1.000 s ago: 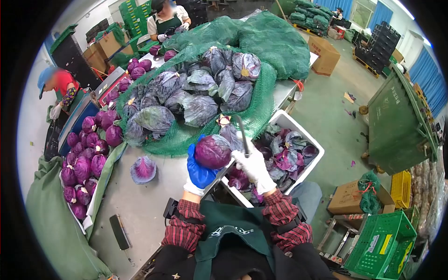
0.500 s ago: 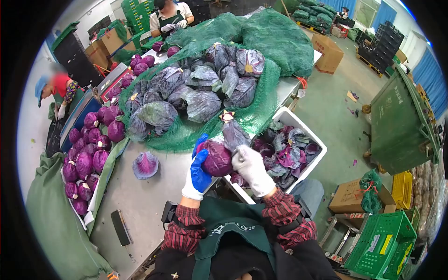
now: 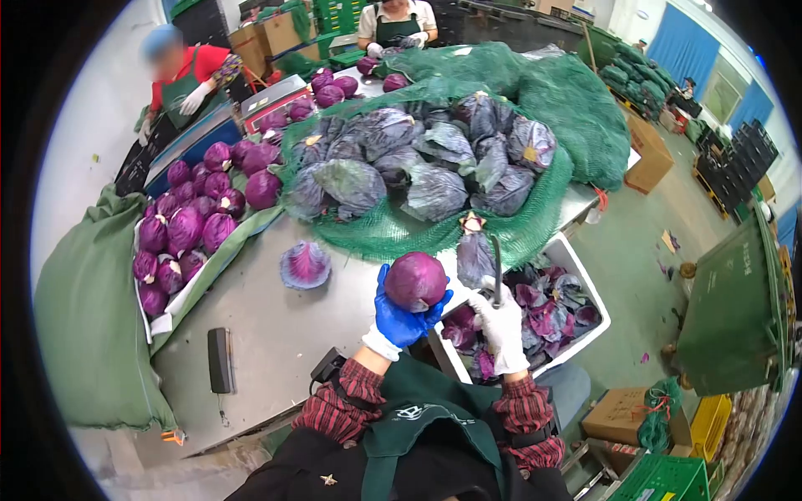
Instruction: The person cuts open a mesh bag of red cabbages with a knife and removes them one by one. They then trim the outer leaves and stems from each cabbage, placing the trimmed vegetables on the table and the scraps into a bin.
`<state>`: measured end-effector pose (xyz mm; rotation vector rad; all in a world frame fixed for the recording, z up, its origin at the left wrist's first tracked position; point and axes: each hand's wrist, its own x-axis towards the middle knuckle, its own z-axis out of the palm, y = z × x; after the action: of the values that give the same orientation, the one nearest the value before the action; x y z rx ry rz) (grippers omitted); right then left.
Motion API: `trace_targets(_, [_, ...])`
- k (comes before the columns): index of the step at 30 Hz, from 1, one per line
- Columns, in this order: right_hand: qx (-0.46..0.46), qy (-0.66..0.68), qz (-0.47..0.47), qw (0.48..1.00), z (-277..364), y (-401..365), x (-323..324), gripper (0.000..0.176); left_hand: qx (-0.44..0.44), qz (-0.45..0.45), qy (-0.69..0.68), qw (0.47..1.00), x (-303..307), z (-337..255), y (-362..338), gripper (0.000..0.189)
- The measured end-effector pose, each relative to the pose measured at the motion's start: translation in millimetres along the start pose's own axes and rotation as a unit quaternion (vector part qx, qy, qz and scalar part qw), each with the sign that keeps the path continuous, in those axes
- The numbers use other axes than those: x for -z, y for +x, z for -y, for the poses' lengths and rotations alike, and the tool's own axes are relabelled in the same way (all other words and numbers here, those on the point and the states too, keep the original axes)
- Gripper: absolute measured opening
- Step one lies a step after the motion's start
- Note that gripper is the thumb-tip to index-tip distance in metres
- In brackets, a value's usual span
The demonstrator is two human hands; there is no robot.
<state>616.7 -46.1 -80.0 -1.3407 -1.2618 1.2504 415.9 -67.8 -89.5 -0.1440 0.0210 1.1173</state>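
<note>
My left hand (image 3: 403,324), in a blue glove over a white one, cups a smooth purple cabbage (image 3: 416,282) from below, above the table's front edge. In my white-gloved right hand (image 3: 503,330) is a knife (image 3: 499,263), its dark curved blade pointing up. Just beyond the blade lies a dark outer-leaf piece with a pale cut stem end (image 3: 473,224). Below and right of my hands, a white box (image 3: 576,338) holds loose cabbage leaves (image 3: 543,309). A single purple leaf (image 3: 305,265) rests on the metal table to the left.
A green net (image 3: 535,213) holds unpeeled dark cabbages (image 3: 434,192) across the table. Peeled cabbages (image 3: 185,230) fill a cloth-draped container at left. A black oblong object (image 3: 220,361) lies on the table (image 3: 267,342). Two co-workers (image 3: 188,83) (image 3: 397,29) stand beyond. A green bin (image 3: 735,309) stands right.
The cabbage now rests on my upturned left palm, turned from before. My right hand has come away from the leaf beside it, and the knife blade now shows. The view has swung left.
</note>
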Motion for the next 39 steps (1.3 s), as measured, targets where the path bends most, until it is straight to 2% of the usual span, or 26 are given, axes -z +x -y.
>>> trace_targets(2, [0.058,-0.029,0.048,0.997,24.1,-14.0,-28.5,0.057,-0.018,-0.008,0.006,1.0,5.8,-5.3,-0.6,0.082])
trace_targets(3, [0.13,-0.091,0.037,0.987,26.6,-16.1,-42.2,0.058,-0.017,-0.008,0.005,1.0,8.0,-4.1,0.6,0.082])
trace_targets(4, [0.2,-0.152,0.026,0.967,28.5,-17.5,-54.2,0.06,-0.069,-0.024,0.057,0.996,6.0,0.7,2.4,0.083])
trace_targets(5, [0.357,-0.211,-0.069,0.908,27.6,-7.1,-70.9,0.056,-0.121,-0.041,0.109,0.986,5.0,3.9,2.6,0.085])
trace_targets(6, [0.355,-0.212,-0.069,0.908,26.3,-7.5,-69.5,0.056,-0.12,-0.042,0.107,0.986,5.4,5.0,-0.3,0.085])
trace_targets(7, [0.197,-0.077,-0.006,0.977,26.0,-9.6,-66.0,0.049,-0.095,-0.04,0.076,0.992,5.9,5.4,-3.5,0.084])
trace_targets(8, [0.03,0.062,0.057,0.996,34.9,-11.4,-64.3,0.043,-0.07,-0.038,0.044,0.996,5.7,5.7,-5.2,0.084])
trace_targets(9, [-0.029,0.153,0.03,0.987,31.0,-7.0,-62.2,0.027,-0.098,-0.075,0.041,0.991,5.4,6.1,-4.7,0.083])
trace_targets(10, [-0.014,0.111,0.013,0.994,17.6,1.9,-56.8,0.016,-0.097,-0.075,0.039,0.992,5.2,7.7,-5.3,0.083])
trace_targets(12, [-0.017,0.129,-0.002,0.991,17.6,-0.4,-58.4,0.019,-0.128,-0.099,0.003,0.987,-9.1,14.3,-7.5,0.081])
trace_targets(13, [0.018,0.077,0.0,0.997,17.6,-5.6,-60.4,0.024,-0.119,-0.056,0.046,0.99,2.9,10.8,-6.7,0.078])
trace_targets(14, [0.055,0.024,0.0,0.998,22.9,-12.5,-63.3,0.028,-0.116,-0.054,0.044,0.991,2.1,11.7,-6.2,0.078])
trace_targets(15, [0.035,-0.009,-0.006,0.999,51.9,-24.9,-64.9,0.035,-0.125,-0.036,0.085,0.988,-0.9,13.1,-5.2,0.076])
trace_targets(16, [0.072,0.028,-0.025,0.997,50.9,-26.5,-67.8,0.037,-0.135,-0.018,0.125,0.983,-4.5,14.2,-5.5,0.074])
trace_targets(18, [0.007,0.066,-0.032,0.997,52.3,-26.7,-64.4,0.031,-0.106,0.01,0.129,0.986,-12.9,15.4,-7.6,0.072])
trace_targets(19, [0.007,0.067,-0.034,0.997,53.7,-26.7,-62.4,0.031,-0.117,-0.006,0.136,0.984,-16.1,16.3,-8.3,0.072])
trace_targets(21, [-0.053,0.099,-0.006,0.994,56.1,-27.6,-57.3,0.023,-0.125,-0.023,0.143,0.982,-17.0,17.9,-9.6,0.071])
trace_targets(24, [-0.067,0.16,0.007,0.985,55.7,-28.8,-52.9,0.017,-0.13,-0.003,0.131,0.983,-16.3,21.1,-8.5,0.071])
trace_targets(30, [-0.032,0.229,0.044,0.972,62.3,-30.5,-41.0,0.016,-0.12,0.016,0.11,0.987,-18.5,23.9,-10.2,0.069])
trace_targets(31, [-0.03,0.241,0.035,0.969,61.1,-31.0,-41.2,0.015,-0.141,-0.006,0.151,0.979,-17.6,23.8,-9.6,0.07])
trace_targets(33, [-0.034,0.245,0.033,0.968,67.5,-32.6,-38.7,0.015,-0.159,-0.026,0.191,0.968,-17.0,23.8,-8.5,0.071])
trace_targets(36, [0.0,0.226,-0.015,0.974,59.8,-21.0,-35.3,0.015,-0.132,0.006,0.129,0.983,-19.1,24.7,-9.0,0.072])
trace_targets(39, [-0.047,0.178,0.009,0.983,66.4,-26.6,-33.7,0.015,-0.083,0.052,0.094,0.991,-17.3,23.5,-8.7,0.073])
